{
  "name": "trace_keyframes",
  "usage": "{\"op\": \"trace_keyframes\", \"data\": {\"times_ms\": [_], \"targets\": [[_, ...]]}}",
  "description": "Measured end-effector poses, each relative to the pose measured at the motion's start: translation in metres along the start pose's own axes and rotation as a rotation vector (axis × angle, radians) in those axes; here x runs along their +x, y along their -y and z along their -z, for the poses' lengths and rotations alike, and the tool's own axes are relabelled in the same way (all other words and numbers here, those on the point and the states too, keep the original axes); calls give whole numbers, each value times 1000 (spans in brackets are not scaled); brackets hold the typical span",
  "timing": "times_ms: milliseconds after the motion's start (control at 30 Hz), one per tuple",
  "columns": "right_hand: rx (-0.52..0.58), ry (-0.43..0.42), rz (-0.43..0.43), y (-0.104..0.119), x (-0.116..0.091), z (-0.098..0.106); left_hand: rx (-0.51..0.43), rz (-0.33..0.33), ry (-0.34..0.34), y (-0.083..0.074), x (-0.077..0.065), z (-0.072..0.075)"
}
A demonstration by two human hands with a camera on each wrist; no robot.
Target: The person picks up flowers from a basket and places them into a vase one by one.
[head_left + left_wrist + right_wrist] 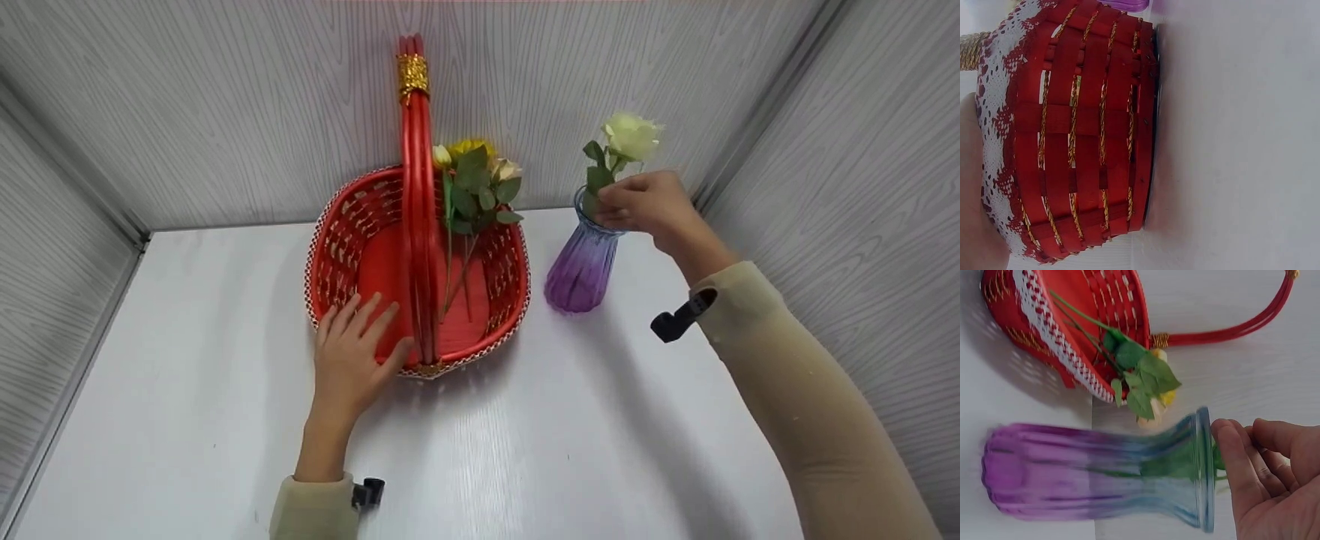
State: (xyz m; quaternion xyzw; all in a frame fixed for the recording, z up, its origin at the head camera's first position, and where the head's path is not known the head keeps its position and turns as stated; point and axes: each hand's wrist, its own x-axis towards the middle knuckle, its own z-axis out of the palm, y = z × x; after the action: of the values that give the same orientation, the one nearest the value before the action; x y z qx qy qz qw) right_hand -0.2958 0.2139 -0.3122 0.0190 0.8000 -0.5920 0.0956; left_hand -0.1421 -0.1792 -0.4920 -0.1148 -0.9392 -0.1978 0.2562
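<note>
My left hand (351,360) rests on the near left rim of a red woven basket (316,247), fingers spread over its inside. In the left wrist view, the basket's slatted side (1084,124) and lace trim (995,107) show beside part of that hand. At the mouth of a blue-to-purple glass vase (581,266), my right hand (651,206) pinches the stem of a white rose (631,137). The bloom stands above the rim. Through the glass in the right wrist view, the stem and green leaves (1168,464) show inside the vase; my fingers hide part of the stem.
Several flowers, among them a yellow one (474,146), lean in the basket's right side, stems on its floor. The basket's tall red handle (417,187) with gold wrapping rises above it. Grey wood-grain panels (225,97) bound the white table (202,360) behind and at both sides.
</note>
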Motion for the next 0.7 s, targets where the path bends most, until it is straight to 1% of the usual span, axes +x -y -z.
{"op": "trace_keyframes", "data": {"times_ms": [267,433,700], "targets": [[90,103,74,-7,-7,-33,9,1,5,1,0,1],[151,156,83,-14,-10,-55,6,4,-4,0,0,0],[203,210,84,-28,-10,-88,10,-2,-23,1,-1,-1]]}}
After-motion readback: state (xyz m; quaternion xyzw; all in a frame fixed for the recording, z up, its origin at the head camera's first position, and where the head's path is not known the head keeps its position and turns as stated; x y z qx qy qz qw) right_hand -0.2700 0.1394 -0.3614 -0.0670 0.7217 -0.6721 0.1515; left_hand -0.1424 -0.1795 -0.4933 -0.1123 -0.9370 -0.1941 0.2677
